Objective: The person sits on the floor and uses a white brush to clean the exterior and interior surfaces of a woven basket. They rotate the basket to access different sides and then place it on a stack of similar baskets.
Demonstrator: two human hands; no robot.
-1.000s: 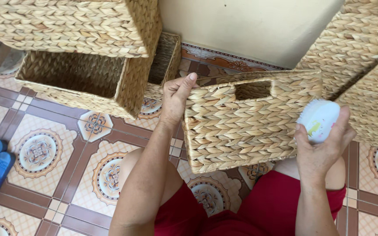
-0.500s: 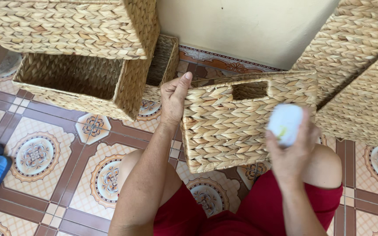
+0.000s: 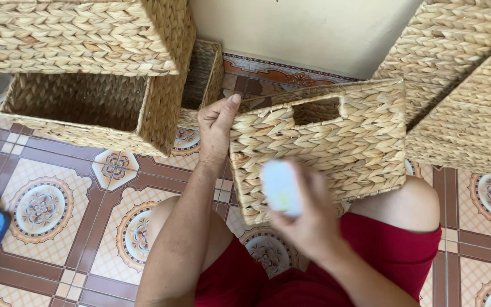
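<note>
Soft, bright daylight fills the picture with only gentle shadows inside the open woven basket (image 3: 80,102), and everything looks sharp except the right hand (image 3: 308,219) and its white bottle (image 3: 281,186), which are blurry.

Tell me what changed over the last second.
The right hand, holding a white rounded object, moved from the basket's right edge leftward across the front of the woven basket. The left hand kept its hold on the basket's left edge; the basket stayed on the lap.
</note>
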